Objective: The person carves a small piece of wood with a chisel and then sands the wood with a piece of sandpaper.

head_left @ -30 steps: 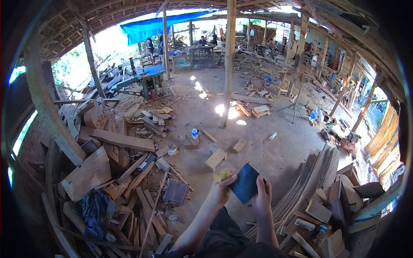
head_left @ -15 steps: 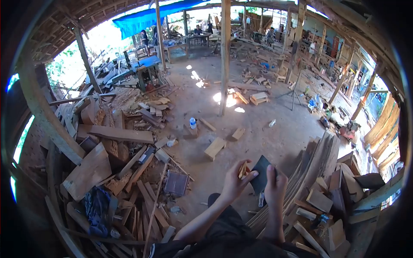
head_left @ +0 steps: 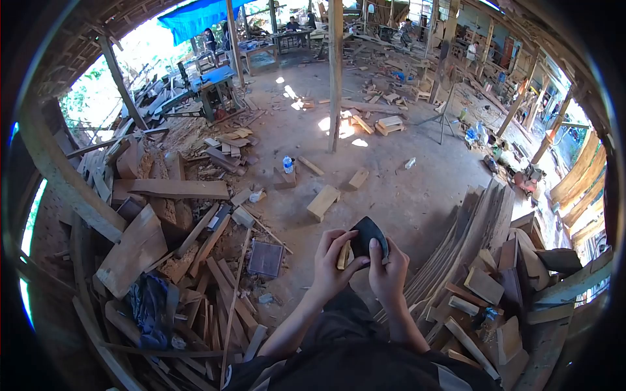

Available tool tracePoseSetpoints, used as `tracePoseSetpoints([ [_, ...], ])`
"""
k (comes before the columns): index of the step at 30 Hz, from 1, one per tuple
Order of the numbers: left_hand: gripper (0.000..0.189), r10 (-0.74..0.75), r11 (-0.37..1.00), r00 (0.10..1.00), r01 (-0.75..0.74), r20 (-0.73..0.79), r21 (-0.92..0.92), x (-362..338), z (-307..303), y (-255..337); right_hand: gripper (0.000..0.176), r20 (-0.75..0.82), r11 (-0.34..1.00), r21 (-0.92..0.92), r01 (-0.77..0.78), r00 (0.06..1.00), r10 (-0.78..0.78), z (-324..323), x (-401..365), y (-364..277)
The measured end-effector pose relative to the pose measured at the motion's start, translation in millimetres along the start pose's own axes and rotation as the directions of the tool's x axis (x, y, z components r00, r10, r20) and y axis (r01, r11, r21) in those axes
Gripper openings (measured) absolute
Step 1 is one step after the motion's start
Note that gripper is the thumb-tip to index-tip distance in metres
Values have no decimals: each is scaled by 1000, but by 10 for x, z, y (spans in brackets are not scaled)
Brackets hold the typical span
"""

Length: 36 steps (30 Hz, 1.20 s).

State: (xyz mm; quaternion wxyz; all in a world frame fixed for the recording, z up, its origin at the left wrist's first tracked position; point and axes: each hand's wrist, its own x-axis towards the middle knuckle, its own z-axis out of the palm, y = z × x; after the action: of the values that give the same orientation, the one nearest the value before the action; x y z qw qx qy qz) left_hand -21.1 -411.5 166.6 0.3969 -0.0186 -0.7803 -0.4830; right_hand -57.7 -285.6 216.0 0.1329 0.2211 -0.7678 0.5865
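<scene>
In front of my lap, my left hand [head_left: 331,266] is closed around a small light-coloured wooden piece [head_left: 343,255], most of it hidden by the fingers. My right hand [head_left: 389,270] grips a dark sheet of sandpaper [head_left: 370,236], its thumb pressed on the near face. The sheet is bent into a curve, and its left edge meets the fingers of my left hand. Both hands are close together, the wooden piece right beside the sheet.
Scrap wood [head_left: 222,293] lies heaped on my left, with a flat dark square box [head_left: 265,259] beside it. Long planks [head_left: 456,251] lean at my right. Wooden blocks [head_left: 323,202] and a water bottle [head_left: 288,165] stand ahead, before a post [head_left: 335,78]. People are farther back.
My hands have come closer together and moved left. The sandpaper, flat and upright before, is now curved and brought against my left hand. The view has tilted slightly downward.
</scene>
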Motion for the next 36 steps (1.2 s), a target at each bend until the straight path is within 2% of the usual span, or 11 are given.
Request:
tracePoseSetpoints([
  [5, 73, 47, 984, 996, -34, 69, -178, 71, -76, -21, 26, 143, 991, 134, -15, 990, -4, -85, 19, -20],
  [7, 72, 44, 928, 955, 70, 294, -365, 78, -116, -59, 26, 193, 971, 229, -76, 981, 31, -114, 32, -79],
  [10, 62, -1, 910, 925, 159, 380, -384, 126, -146, 15, 24, 185, 979, 204, 0, 982, -39, -143, 33, -75],
  [13, 52, -22, 903, 907, 198, 421, -380, 104, -118, 27, 24, 221, 992, 94, 78, 970, -97, -160, 54, 25],
  [18, 37, -200, 779, 821, 464, 534, -422, 7, -128, 32, 29, 233, 960, -172, 220, 956, -177, -154, -3, 19],
  [22, 34, -248, 789, 816, 482, 522, -380, -61, -131, 32, 30, 218, 976, -124, 176, 965, -147, -123, -40, 53],
  [28, 34, -297, 846, 860, 438, 414, -303, -140, -79, 98, 28, 61, 919, -304, 253, 967, -246, -51, -57, 39],
  [31, 30, -382, 854, 850, 475, 362, -212, -167, -85, 41, 24, 3, 992, -115, 53, 999, -53, -8, -43, 143],
  [33, 31, -491, 563, 818, 560, 299, -608, -126, -116, -43, 19, -198, 962, -160, 222, 947, -251, -7, 40, 222],
  [35, 35, -519, 549, 817, 543, 251, -635, -44, -220, -22, 16, -175, 973, -123, 195, 961, -215, -88, 13, 260],
  [36, 36, -526, 492, 831, 469, 179, -733, -26, -248, -67, 14, -143, 997, 58, -47, 988, 54, -131, -22, 287],
])
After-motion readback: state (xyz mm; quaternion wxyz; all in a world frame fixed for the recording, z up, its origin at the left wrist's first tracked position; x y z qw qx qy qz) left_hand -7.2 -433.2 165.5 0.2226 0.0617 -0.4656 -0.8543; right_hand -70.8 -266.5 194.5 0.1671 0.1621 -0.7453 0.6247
